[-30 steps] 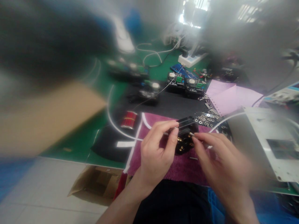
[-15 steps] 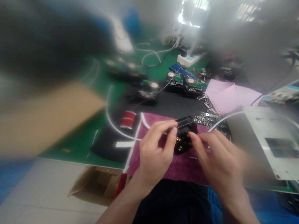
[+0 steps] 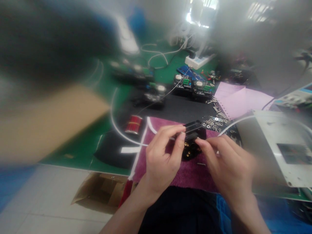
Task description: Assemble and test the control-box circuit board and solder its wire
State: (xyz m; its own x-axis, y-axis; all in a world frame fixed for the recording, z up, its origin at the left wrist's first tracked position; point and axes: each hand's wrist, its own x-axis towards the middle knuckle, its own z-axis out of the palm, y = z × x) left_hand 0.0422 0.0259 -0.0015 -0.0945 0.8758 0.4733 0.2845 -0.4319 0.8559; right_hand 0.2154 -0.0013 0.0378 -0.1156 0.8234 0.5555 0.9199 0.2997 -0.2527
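A black plastic housing (image 3: 194,135) with brass-coloured terminals on its near face is held tilted over a purple cloth (image 3: 181,180). My left hand (image 3: 163,156) grips its left side between thumb and fingers. At its right side my right hand (image 3: 229,162) has the thumb and fingertips closed together, touching the housing near the terminals. Whatever sits between those right fingertips is hidden or too small to name. A thin metal pin (image 3: 201,164) lies on the cloth just below the housing.
Loose washers (image 3: 214,123) and metal pins lie beyond the cloth, near pink paper sheets (image 3: 243,99). A red spool (image 3: 134,124) stands at left. Circuit-board units (image 3: 182,82) and a white power strip (image 3: 198,61) are behind. A pale metal box (image 3: 270,143) stands right.
My right thumb tip has shifted slightly left and up along the housing. My left hand and the housing have hardly moved.
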